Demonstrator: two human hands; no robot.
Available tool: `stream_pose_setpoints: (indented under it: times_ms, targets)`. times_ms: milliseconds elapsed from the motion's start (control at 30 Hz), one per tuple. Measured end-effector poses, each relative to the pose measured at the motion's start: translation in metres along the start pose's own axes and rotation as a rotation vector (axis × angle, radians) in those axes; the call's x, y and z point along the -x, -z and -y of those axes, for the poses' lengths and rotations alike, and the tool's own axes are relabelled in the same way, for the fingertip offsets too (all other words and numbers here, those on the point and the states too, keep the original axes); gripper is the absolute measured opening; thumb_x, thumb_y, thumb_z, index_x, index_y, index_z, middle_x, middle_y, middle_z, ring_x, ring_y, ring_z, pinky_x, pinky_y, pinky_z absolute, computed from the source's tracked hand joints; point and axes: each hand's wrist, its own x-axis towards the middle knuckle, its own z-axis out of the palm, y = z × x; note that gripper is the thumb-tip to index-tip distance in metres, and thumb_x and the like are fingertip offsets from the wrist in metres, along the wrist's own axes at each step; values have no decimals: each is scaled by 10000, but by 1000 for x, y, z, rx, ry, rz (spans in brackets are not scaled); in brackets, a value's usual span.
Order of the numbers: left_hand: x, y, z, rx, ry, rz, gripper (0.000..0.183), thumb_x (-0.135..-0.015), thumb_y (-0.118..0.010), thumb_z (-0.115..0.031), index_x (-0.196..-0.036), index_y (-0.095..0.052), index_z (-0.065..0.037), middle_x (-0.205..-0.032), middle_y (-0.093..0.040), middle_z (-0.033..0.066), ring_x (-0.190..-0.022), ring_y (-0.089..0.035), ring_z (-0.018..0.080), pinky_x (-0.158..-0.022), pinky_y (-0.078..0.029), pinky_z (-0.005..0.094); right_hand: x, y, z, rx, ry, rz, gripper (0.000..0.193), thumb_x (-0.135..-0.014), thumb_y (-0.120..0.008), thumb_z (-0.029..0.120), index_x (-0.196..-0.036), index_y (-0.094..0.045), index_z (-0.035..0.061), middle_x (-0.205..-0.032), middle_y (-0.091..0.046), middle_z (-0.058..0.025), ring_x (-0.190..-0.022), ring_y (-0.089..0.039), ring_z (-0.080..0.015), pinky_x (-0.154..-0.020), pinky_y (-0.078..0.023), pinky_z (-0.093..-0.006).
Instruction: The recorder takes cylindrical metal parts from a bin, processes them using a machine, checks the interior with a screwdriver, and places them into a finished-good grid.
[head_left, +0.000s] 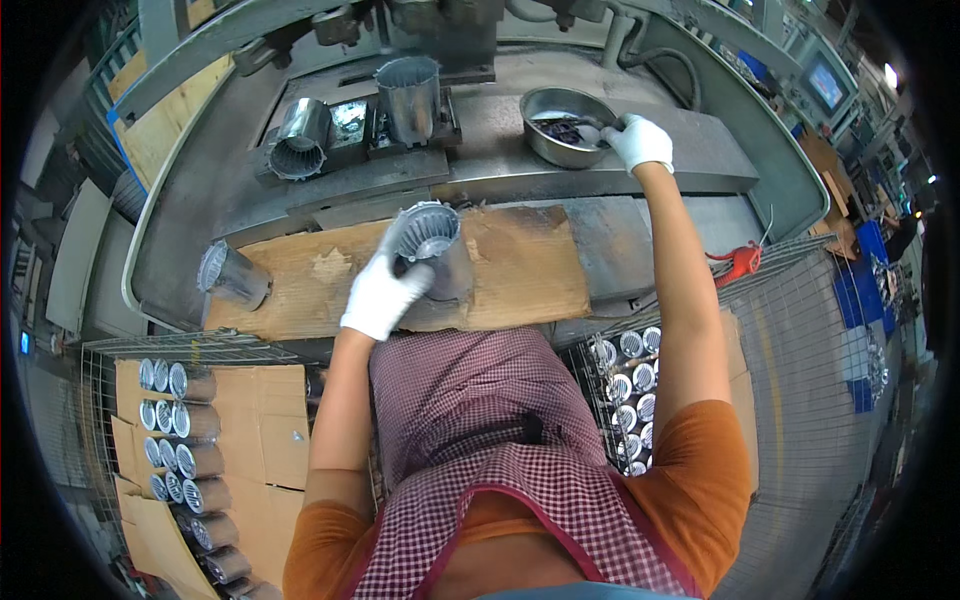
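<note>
My left hand (385, 290), in a white glove, is wrapped round the left side of a finned metal cup (447, 262). The cup stands on a brown cardboard sheet (530, 275), its ribbed open end facing up. Farther right, my gloved right hand (641, 144) is closed at the rim of a metal bowl (562, 155). Dark stuff and a light grey piece lie inside the bowl; whatever the right fingers pinch is hidden. Another finned cup (236, 277) leans at the cardboard's left end.
On the machine's fixture, one finned cup (300, 140) lies tilted and another (408, 100) stands upright. Metal heads (337, 27) hang above. A wire basket with stacked cups (197, 420) is at lower left, another with cups (630, 385) at right. A red tool (738, 262) hangs nearby.
</note>
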Motion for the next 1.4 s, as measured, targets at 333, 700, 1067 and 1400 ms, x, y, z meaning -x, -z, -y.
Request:
stream_pose_setpoints:
  times_ms: [333,700,1067,1400]
  targets:
    - [26,-25,-40,-381,-520,-206,495,-449,-887,-376,-762,-608,-113,-879,-650,115,-794,-618,296,-701,-448,402,36,-51,-25,-765,-86,-186,592,-806,-710,461,-1182,-622,13,-1089,-680,-155,-1000,-642,-251,-892,-469,-330]
    - [52,-52,-108,-229,-939,-134,355,-542,-814,-263,-795,-588,-159,-907,-647,109,-716,-603,269,-651,-418,382,189,-33,-65,-1031,-110,-34,578,-910,-605,417,-1306,-518,4,-1258,-577,-169,-1180,-522,-268,-1015,-387,-344]
    - [77,-194,-187,19,-805,671,1199,-340,-937,-300,-1371,-419,25,-1301,-546,224,-1205,-546,309,-1033,-410,383,344,-24,-145,-2633,-368,433,1007,-696,-523,801,-1459,-321,176,-1514,-317,-96,-1387,-281,-353,-1062,-227,-661]
    - [8,-326,-238,-368,-730,332,614,-755,-726,-459,-1238,-583,-107,-1114,-602,184,-1043,-580,336,-906,-454,409,457,-56,-336,-1702,-1210,-192,680,-751,-725,367,-1320,-441,125,-1242,-542,-100,-1071,-554,-288,-837,-485,-484]
